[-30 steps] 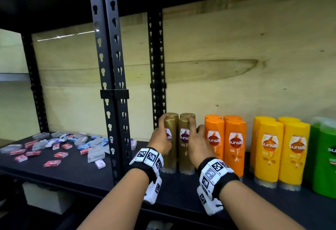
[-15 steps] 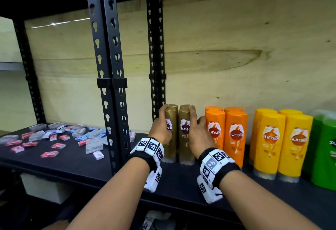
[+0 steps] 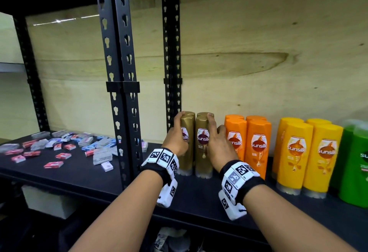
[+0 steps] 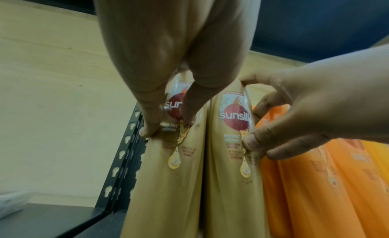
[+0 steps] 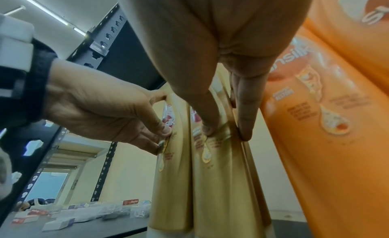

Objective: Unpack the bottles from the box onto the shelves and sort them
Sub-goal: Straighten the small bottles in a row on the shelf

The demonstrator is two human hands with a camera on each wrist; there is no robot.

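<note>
Head view: both hands, left hand (image 3: 176, 142) and right hand (image 3: 217, 144), each wrap a gold bottle (image 3: 203, 142) standing on the shelf (image 3: 199, 198). Smooth plastic, probably slippery, so grab mid-body.

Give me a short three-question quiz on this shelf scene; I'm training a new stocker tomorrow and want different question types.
1. True or false: the gold bottles stand upright on the shelf.
2. Multiple choice: which bottles stand directly right of the gold ones? A) green B) orange C) yellow
3. Short answer: what does each hand hold?

Key:
1. True; they stand cap down on the shelf.
2. B; the orange bottles come next, then the yellow bottles, then the green bottles.
3. The left hand grips the left gold bottle; the right hand grips the right gold bottle, fingers on its label.
</note>
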